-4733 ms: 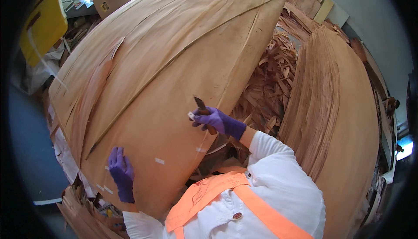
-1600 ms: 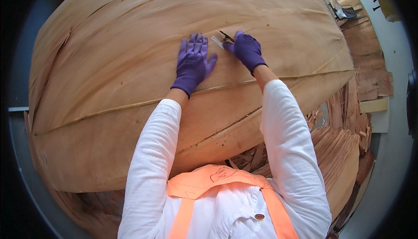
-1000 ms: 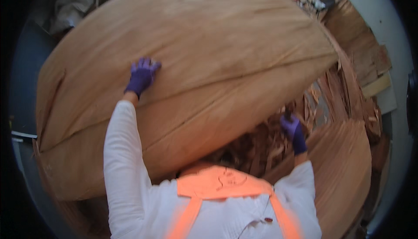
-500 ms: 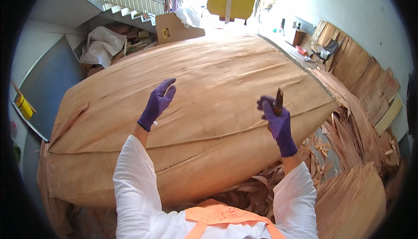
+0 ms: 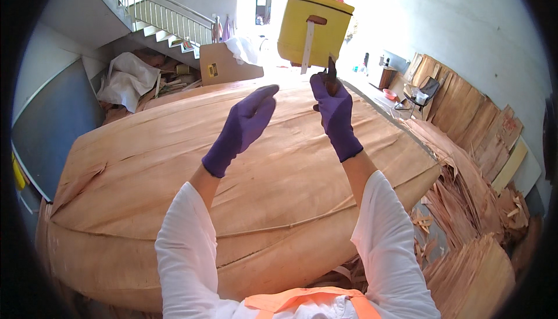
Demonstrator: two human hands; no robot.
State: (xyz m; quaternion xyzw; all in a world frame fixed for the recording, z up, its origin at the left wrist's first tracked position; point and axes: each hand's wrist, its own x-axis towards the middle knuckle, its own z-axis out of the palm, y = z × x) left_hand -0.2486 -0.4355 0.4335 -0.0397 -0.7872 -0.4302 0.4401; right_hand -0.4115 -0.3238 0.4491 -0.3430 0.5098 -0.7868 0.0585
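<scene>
My left hand (image 5: 246, 122), in a purple glove, hovers over the middle of a large stack of wood veneer sheets (image 5: 174, 185). Its fingers stretch forward together and hold nothing. Off to its right, my right hand (image 5: 336, 112), gloved the same way, is raised over the far part of the stack. It is closed round a short dark tool with a pointed tip (image 5: 332, 73), which sticks up from the fist. The tool's lower part is hidden by the glove. Creases and a long split edge run across the top veneer sheet.
Ahead hangs a yellow box (image 5: 319, 31) with a white strip. A cardboard sheet (image 5: 229, 66) and a white plastic sheet (image 5: 129, 80) lie at the far left. Torn veneer (image 5: 471, 202) heaps along the right side, near a folding chair (image 5: 425, 95) and a pink basin (image 5: 389, 94).
Both hands have moved forward and closer together, the right one carrying the dark tool leftward. The view has tilted up, showing more of the yellow box.
</scene>
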